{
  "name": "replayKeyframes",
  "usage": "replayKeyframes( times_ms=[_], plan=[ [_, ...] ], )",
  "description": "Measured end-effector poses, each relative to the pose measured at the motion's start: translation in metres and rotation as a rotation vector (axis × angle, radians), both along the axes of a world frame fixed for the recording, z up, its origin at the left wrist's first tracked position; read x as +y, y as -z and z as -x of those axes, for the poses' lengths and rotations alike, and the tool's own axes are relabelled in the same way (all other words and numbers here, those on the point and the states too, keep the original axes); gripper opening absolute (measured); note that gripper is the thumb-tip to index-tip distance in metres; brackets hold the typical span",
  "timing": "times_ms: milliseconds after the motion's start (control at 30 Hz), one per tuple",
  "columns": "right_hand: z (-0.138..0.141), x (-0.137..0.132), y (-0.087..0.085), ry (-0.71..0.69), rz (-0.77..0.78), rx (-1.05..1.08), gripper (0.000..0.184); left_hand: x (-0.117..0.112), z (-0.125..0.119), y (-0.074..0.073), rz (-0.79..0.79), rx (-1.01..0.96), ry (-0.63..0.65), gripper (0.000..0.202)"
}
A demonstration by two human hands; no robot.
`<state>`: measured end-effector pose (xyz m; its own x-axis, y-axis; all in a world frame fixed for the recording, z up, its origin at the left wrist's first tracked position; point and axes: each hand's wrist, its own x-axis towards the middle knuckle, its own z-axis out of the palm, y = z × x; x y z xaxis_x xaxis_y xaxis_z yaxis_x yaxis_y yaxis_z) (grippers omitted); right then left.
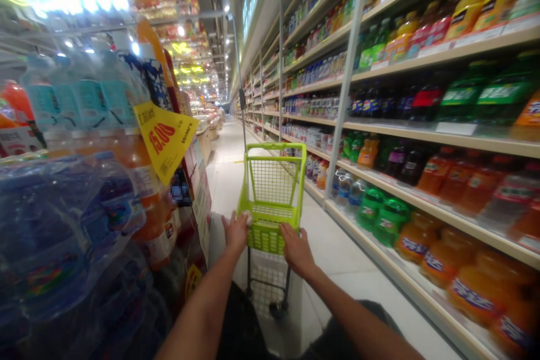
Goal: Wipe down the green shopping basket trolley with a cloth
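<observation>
Both forearms are reaching forward from the bottom of the view, bare and nearly straight, converging on the near edge of a small green cart that is standing in the middle of a supermarket aisle, just ahead of the person. The left hand is sitting at the near left corner of the upper basket, palm down, its fingers curling over the rim and closing on it; a small white scrap is showing at the fingertips, and what it is cannot be told. The right hand is lying slightly lower and nearer, at the near right corner, wrist bent a little upward, with its fingers wrapping over the same rim and gripping it. The two hands are staying apart, with the mesh of the basket between them. Below the hands, a lower mesh tray and a wheel are resting over the pale floor. A thin grey pole is rising from the cart's far left side. To the right, long shelves are carrying rows of orange bottles and green bottles. To the left, shrink-wrapped packs of water are standing stacked close beside the left arm, with a yellow price tag hanging above them.
</observation>
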<state>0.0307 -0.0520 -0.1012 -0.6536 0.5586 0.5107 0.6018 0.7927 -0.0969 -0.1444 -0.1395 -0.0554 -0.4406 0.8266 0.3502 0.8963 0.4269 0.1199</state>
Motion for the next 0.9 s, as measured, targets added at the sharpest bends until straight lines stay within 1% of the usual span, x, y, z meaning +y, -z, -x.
replayKeyframes(
  times_ms=[33, 100, 133, 233, 300, 333, 400, 533, 600, 667, 833, 900],
  plan=[
    [0.002, 0.0, 0.001, 0.005, -0.003, 0.012, 0.06, 0.0, 0.0, 0.0, -0.002, -0.005, -0.015, 0.041],
    [0.006, -0.002, 0.003, 0.009, -0.007, 0.03, 0.059, 0.003, -0.007, 0.001, -0.011, -0.026, -0.008, 0.039],
    [0.009, -0.003, 0.004, 0.008, -0.005, 0.031, 0.058, 0.006, -0.013, 0.004, -0.013, -0.036, 0.019, 0.039],
    [0.014, -0.004, 0.006, 0.003, 0.004, 0.017, 0.058, 0.019, -0.037, 0.012, -0.021, -0.046, 0.167, 0.038],
    [0.014, -0.003, 0.006, 0.009, 0.003, 0.006, 0.058, 0.024, -0.045, 0.015, -0.024, -0.044, 0.22, 0.038],
    [0.012, -0.002, 0.005, 0.013, -0.001, -0.001, 0.058, 0.024, -0.045, 0.016, -0.025, -0.036, 0.232, 0.038],
    [0.008, -0.001, 0.003, 0.012, -0.007, -0.026, 0.058, 0.02, -0.035, 0.014, -0.026, -0.019, 0.214, 0.038],
    [0.006, -0.001, -0.003, 0.014, 0.023, -0.075, 0.057, 0.002, 0.0, 0.006, -0.014, -0.032, 0.059, 0.038],
    [0.011, -0.003, -0.004, 0.022, 0.037, -0.072, 0.058, -0.002, 0.009, 0.006, -0.018, -0.044, 0.021, 0.038],
    [0.018, -0.005, -0.004, 0.017, 0.033, -0.065, 0.059, -0.001, 0.008, 0.009, -0.032, -0.044, 0.033, 0.039],
    [0.029, -0.004, 0.001, 0.003, 0.01, -0.097, 0.059, 0.017, -0.012, 0.022, -0.058, -0.049, 0.139, 0.038],
    [0.028, 0.0, 0.004, -0.006, -0.004, -0.108, 0.059, 0.019, -0.01, 0.024, -0.063, -0.042, 0.19, 0.038]
  ],
)
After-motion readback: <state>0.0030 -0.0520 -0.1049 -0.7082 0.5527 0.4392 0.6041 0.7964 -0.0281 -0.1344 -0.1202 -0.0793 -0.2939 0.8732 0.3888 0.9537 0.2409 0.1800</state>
